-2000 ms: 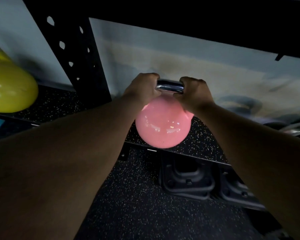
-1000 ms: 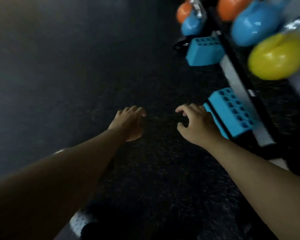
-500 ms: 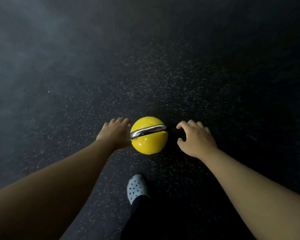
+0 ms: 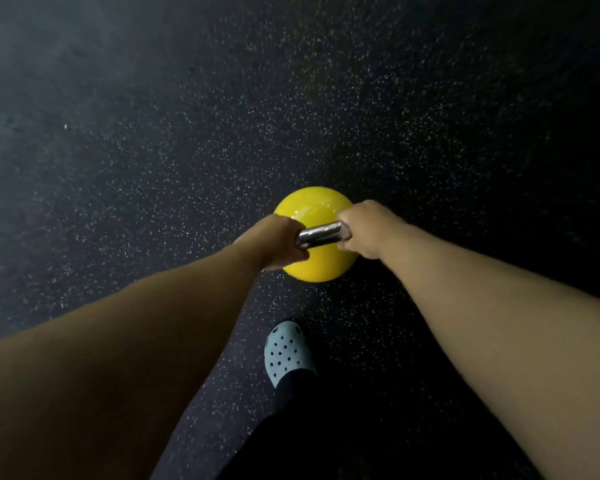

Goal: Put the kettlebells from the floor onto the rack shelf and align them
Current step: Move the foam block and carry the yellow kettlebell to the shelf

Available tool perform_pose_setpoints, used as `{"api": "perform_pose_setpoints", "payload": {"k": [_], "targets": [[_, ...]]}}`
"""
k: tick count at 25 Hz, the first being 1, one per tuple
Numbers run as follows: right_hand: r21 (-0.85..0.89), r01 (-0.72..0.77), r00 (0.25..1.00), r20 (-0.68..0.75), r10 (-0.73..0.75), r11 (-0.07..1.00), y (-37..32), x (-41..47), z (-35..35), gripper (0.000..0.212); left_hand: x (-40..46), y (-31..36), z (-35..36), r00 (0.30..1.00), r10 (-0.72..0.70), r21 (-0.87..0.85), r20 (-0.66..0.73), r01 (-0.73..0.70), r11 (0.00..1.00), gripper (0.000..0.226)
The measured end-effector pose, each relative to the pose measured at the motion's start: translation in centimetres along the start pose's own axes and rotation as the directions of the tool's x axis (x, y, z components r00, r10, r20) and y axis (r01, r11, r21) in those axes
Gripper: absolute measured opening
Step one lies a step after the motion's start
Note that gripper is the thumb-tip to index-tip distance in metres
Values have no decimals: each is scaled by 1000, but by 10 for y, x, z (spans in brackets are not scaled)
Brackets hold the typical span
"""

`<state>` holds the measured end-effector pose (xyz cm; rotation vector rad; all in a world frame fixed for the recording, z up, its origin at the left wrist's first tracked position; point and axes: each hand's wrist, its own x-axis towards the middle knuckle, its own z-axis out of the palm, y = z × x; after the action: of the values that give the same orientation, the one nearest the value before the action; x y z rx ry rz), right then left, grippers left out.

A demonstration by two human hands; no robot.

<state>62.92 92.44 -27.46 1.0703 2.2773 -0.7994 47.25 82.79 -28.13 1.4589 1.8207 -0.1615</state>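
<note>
A yellow kettlebell (image 4: 314,206) with a chrome handle (image 4: 321,234) sits on the dark speckled floor, straight below me. My left hand (image 4: 274,242) is wrapped around the left end of the handle. My right hand (image 4: 369,230) grips the right end. A short stretch of bare chrome shows between the two fists. I cannot tell whether the kettlebell rests on the floor or hangs just above it. The rack is out of view.
Black rubber floor (image 4: 153,133) with pale flecks fills the whole view. My foot in a light blue perforated clog (image 4: 286,353) stands just behind the kettlebell, with a dark trouser leg above it.
Both hands let go of the pink kettlebell on the rack shelf, and the view swung to the floor. The open hands came down beside the yellow kettlebell and closed on its handle.
</note>
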Motion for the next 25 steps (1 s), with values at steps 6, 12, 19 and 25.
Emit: {"api": "perform_pose_setpoints", "payload": {"k": [6,12,19,25], "targets": [[371,-86,996,-3,94,924,51,-115,21,22,-18,93,-12,950,178,259,258,-246,934,12],[649,-370,897,65,436,664,143,-268,14,27,-38,280,-3,816,404,382,414,-558,737,21],[743,-391,687,-158,709,544,265,-437,-25,27,-62,514,1,646,596,421,478,-763,490,22],[792,-369,364,-357,860,486,381,-584,-68,41,-87,746,-3,408,768,504,493,-854,129,24]]}}
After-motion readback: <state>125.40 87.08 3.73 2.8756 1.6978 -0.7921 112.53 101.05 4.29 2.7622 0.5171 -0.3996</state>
